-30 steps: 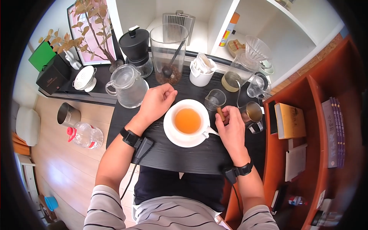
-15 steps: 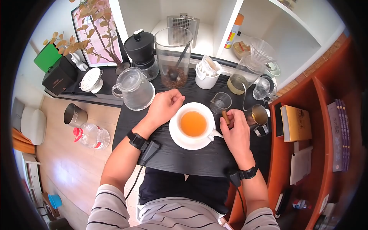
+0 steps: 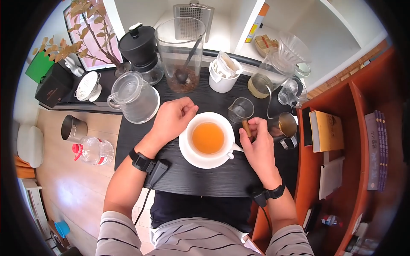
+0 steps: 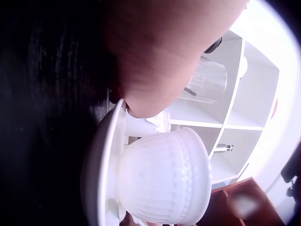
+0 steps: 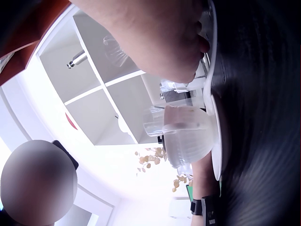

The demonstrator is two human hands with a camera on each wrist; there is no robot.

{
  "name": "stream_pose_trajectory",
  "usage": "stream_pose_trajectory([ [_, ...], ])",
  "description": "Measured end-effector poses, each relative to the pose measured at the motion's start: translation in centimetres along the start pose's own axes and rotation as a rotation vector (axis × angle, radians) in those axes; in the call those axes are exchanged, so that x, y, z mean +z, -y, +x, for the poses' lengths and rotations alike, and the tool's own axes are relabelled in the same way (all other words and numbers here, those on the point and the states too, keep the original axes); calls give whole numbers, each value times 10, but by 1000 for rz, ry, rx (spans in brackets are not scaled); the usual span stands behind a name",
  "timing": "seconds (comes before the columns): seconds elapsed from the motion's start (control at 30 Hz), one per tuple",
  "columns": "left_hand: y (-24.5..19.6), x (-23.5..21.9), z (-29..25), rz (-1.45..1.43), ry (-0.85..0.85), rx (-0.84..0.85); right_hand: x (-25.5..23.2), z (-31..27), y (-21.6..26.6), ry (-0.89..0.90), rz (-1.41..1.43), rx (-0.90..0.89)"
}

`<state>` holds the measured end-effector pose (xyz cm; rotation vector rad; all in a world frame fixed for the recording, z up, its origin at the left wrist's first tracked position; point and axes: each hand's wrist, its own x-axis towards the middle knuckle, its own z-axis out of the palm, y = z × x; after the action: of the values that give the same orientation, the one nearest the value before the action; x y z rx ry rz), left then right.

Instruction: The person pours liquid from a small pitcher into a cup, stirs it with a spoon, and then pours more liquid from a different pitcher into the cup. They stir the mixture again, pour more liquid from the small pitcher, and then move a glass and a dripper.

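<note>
A white cup of amber liquid (image 3: 208, 138) stands on a white saucer (image 3: 192, 158) in front of the person, in the head view. My left hand (image 3: 173, 119) rests on the table at the saucer's upper left, fingers loosely curled and holding nothing. The left wrist view has the cup's ribbed side (image 4: 162, 176) close by this hand. On the right, my right hand (image 3: 259, 145) lies loosely curled beside the cup's handle. A small glass pitcher (image 3: 240, 110) stands just beyond it, its wooden handle (image 3: 246, 127) beside the thumb and forefinger.
Behind the hands stand a lidded glass pot (image 3: 134, 100), a black grinder (image 3: 139, 47), a tall glass of beans (image 3: 179, 55) and a white cup with a drip bag (image 3: 223, 79). A metal pitcher (image 3: 282, 126) and glass dripper (image 3: 292, 51) are at right, by the red-brown bookshelf (image 3: 356, 98).
The head view shifts slightly one way and back. Both hands and the cup keep their places on the table.
</note>
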<state>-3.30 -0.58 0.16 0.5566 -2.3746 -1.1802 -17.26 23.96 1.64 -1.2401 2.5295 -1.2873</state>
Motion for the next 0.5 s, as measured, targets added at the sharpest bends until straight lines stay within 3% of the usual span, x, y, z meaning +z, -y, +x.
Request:
stream_pose_trajectory([
  [0.5,-4,-2,1,-66,12,-60,0,2,-5,1,47,32],
])
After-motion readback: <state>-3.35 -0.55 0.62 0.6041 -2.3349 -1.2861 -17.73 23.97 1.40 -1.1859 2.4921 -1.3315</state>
